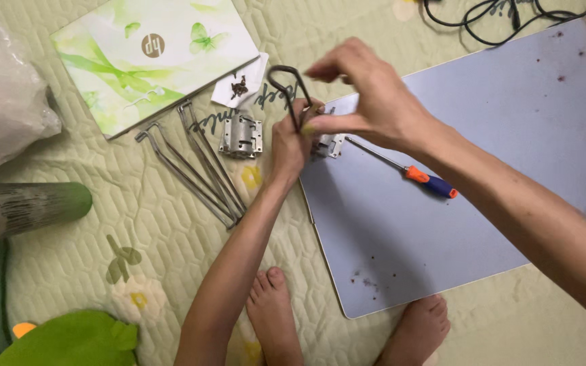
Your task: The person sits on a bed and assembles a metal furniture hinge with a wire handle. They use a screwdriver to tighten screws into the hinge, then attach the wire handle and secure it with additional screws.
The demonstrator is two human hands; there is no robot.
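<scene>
My left hand [289, 144] grips the lower end of a dark bent metal rod [286, 76] shaped like a loop. My right hand [367, 95] pinches the same rod near its base, fingers spread above it. Just under the hands lies a small metal hinge bracket [330, 145] at the edge of a pale blue board [503, 169]. A screwdriver [415, 173] with an orange and blue handle rests on that board, right of the hands.
A second metal hinge [241, 134] and several long bent rods [198, 169] lie on the green quilted mat. A green box with butterflies [150, 54], a paper with small screws [240, 87], a plastic bag [1, 95], black cables [503, 20] and my bare feet [276, 318] surround them.
</scene>
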